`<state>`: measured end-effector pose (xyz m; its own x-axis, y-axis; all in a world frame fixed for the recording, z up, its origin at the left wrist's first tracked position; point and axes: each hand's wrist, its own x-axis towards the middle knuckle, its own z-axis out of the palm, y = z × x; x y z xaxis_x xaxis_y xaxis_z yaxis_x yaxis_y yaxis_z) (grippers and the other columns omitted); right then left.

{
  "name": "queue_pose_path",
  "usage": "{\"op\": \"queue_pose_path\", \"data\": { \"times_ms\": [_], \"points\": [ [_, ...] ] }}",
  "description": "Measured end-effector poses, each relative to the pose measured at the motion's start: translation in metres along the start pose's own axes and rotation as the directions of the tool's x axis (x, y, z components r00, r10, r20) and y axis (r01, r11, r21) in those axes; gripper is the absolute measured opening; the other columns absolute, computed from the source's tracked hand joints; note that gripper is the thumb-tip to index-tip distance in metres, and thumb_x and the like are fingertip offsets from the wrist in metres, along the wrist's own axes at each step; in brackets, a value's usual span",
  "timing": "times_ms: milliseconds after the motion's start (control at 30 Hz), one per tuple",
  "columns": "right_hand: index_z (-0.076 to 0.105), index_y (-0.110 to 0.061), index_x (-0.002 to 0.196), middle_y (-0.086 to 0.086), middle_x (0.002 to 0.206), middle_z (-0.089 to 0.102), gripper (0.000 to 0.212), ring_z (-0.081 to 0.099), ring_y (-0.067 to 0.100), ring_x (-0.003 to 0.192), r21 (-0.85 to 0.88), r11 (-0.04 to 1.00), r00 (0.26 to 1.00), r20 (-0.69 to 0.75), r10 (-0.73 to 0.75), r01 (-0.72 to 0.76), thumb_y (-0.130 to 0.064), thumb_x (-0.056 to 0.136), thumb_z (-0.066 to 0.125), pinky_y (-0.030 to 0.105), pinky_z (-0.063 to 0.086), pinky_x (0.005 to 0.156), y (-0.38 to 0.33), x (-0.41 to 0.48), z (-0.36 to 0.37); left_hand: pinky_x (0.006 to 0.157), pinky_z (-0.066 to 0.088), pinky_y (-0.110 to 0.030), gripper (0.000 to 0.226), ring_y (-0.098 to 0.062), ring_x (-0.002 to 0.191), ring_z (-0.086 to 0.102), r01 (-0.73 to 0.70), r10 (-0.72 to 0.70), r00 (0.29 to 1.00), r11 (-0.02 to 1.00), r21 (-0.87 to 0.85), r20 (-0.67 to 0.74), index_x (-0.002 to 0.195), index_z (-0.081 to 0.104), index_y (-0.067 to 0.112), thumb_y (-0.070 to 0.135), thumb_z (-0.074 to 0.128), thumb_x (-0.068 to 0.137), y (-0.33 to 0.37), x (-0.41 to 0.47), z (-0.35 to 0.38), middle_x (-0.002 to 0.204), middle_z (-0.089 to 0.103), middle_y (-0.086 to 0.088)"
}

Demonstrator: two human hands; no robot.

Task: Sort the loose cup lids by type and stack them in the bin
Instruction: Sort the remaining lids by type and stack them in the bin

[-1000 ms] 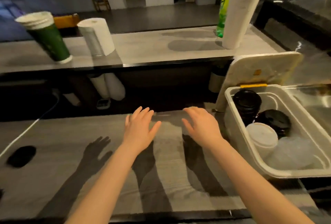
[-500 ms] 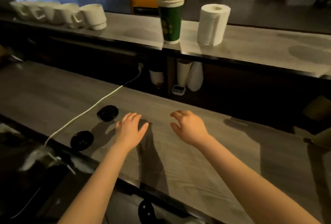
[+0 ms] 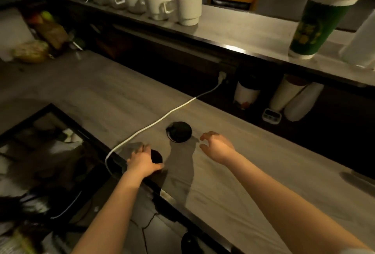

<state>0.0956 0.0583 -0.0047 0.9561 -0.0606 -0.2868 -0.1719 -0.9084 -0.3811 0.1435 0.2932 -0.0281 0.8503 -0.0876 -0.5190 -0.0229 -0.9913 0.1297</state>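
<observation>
Counter [image 3: 233, 182] seen from above, with a raised ledge [image 3: 233, 30] along its back edge.

The left hand [image 3: 143, 162] lies over the near lid [image 3: 157, 156], a black disc at the counter's near edge. The fingers [image 3: 141, 149] reach down past the lid's left rim and the thumb runs along its near rim. Most of the lid is covered, so I cannot tell whether the hand grips it or only rests on it.

The right hand [image 3: 217, 148] hovers above the counter, its fingers loosely curled and holding nothing. It sits just right of the far lid [image 3: 179, 132], apart from it. This second black disc lies flat, farther in from the near edge than the first, and the two lids are near each other but not touching.

A white cable [image 3: 162, 119] runs from a plug at the back edge, passes left of both lids and drops over the near edge by the left hand.

On the ledge stand a row of white mugs [image 3: 188, 8] toward its left end, and a green cup stack [image 3: 316, 22] and a paper roll [image 3: 363, 46] toward its right end. Below the ledge, white cup sleeves [image 3: 292, 99] lean beside a small timer [image 3: 272, 114].
</observation>
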Motion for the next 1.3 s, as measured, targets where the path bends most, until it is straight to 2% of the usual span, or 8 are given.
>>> {"op": "queue_pose_path", "data": {
  "times_ms": [100, 233, 400, 567, 700, 833, 933, 1300],
  "points": [
    [0.045, -0.02, 0.135, 0.006, 0.137, 0.047, 0.04, 0.049, 0.026, 0.122, -0.004, 0.999, 0.999, 0.034, 0.038, -0.038, -0.032, 0.097, 0.047, 0.035, 0.043, 0.096, -0.014, 0.028, 0.006, 0.11, 0.031, -0.044, 0.109, -0.031, 0.141, 0.019, 0.017, -0.018, 0.996, 1.0, 0.015, 0.083, 0.149, 0.012, 0.017, 0.06, 0.071, 0.068, -0.018, 0.017, 0.002, 0.156, 0.015, -0.003],
    [0.047, -0.018, 0.131, 0.008, 0.131, 0.051, 0.042, 0.053, 0.026, 0.114, 0.062, 0.996, 0.995, 0.073, 0.065, -0.07, -0.03, 0.092, 0.055, 0.034, 0.046, 0.092, -0.022, 0.068, 0.017, 0.101, 0.042, -0.038, 0.1, -0.028, 0.129, 0.037, -0.036, 0.035, 0.999, 0.995, 0.097, 0.012, 0.138, 0.034, 0.018, 0.065, 0.073, 0.059, -0.029, 0.029, 0.007, 0.142, 0.041, -0.002],
    [0.023, -0.021, 0.146, 0.007, 0.142, 0.035, 0.082, 0.041, 0.032, 0.126, 0.127, 0.99, 0.988, 0.145, 0.045, -0.064, -0.037, 0.08, 0.07, 0.045, 0.042, 0.102, -0.036, 0.108, 0.028, 0.092, 0.048, -0.038, 0.093, -0.025, 0.12, 0.048, -0.053, 0.054, 0.999, 0.993, 0.105, -0.006, 0.13, 0.041, 0.019, 0.066, 0.073, 0.057, -0.031, 0.035, 0.01, 0.134, 0.048, -0.001],
    [0.019, -0.019, 0.147, 0.004, 0.153, 0.022, 0.098, 0.028, 0.033, 0.135, -0.118, 0.993, 0.982, 0.183, 0.05, -0.029, -0.043, 0.072, 0.077, 0.052, 0.041, 0.102, -0.045, 0.123, 0.046, 0.096, 0.046, -0.038, 0.097, -0.025, 0.125, 0.045, -0.055, 0.055, 0.998, 0.993, 0.101, -0.002, 0.138, 0.033, 0.017, 0.063, 0.073, 0.062, -0.03, 0.035, 0.009, 0.143, 0.04, -0.002],
    [0.031, -0.011, 0.138, 0.01, 0.138, 0.042, 0.086, 0.042, 0.03, 0.123, -0.093, 0.996, 0.991, 0.128, 0.026, -0.014, -0.034, 0.071, 0.079, 0.044, 0.047, 0.095, -0.044, 0.122, 0.04, 0.098, 0.044, -0.038, 0.099, -0.025, 0.129, 0.042, -0.069, 0.07, 0.998, 0.992, 0.105, -0.006, 0.141, 0.03, 0.016, 0.062, 0.073, 0.064, -0.03, 0.033, 0.008, 0.146, 0.036, -0.002],
    [0.033, -0.014, 0.133, 0.007, 0.133, 0.042, 0.083, 0.044, 0.027, 0.12, 0.162, 0.987, 0.999, 0.033, 0.011, -0.016, -0.029, 0.067, 0.081, 0.039, 0.047, 0.094, -0.034, 0.104, 0.027, 0.099, 0.044, -0.039, 0.095, -0.028, 0.128, 0.04, -0.074, 0.074, 0.997, 0.997, 0.003, 0.011, 0.139, 0.033, 0.018, 0.059, 0.074, 0.064, -0.02, 0.033, -0.003, 0.14, 0.042, -0.006],
    [0.032, -0.019, 0.139, 0.005, 0.137, 0.038, 0.089, 0.04, 0.027, 0.125, 0.248, 0.968, 0.996, -0.09, 0.0, 0.023, -0.031, 0.066, 0.082, 0.037, 0.042, 0.101, -0.018, 0.08, 0.013, 0.1, 0.042, -0.04, 0.096, -0.031, 0.126, 0.043, -0.116, 0.107, 0.989, 0.989, -0.091, -0.098, 0.14, 0.031, 0.015, 0.052, 0.078, 0.065, 0.0, 0.03, -0.018, 0.139, 0.041, -0.011],
    [0.027, -0.019, 0.146, 0.002, 0.145, 0.031, 0.097, 0.032, 0.026, 0.131, 0.34, 0.923, 0.858, -0.407, 0.315, -0.177, -0.035, 0.068, 0.082, 0.037, 0.034, 0.107, 0.081, -0.051, -0.061, 0.108, 0.031, -0.042, 0.096, -0.027, 0.134, 0.027, -0.494, 0.463, 0.836, 0.869, -0.038, -0.294, 0.144, 0.022, 0.015, 0.043, 0.077, 0.071, 0.157, -0.022, -0.046, 0.145, 0.023, -0.006]
  ]
}}
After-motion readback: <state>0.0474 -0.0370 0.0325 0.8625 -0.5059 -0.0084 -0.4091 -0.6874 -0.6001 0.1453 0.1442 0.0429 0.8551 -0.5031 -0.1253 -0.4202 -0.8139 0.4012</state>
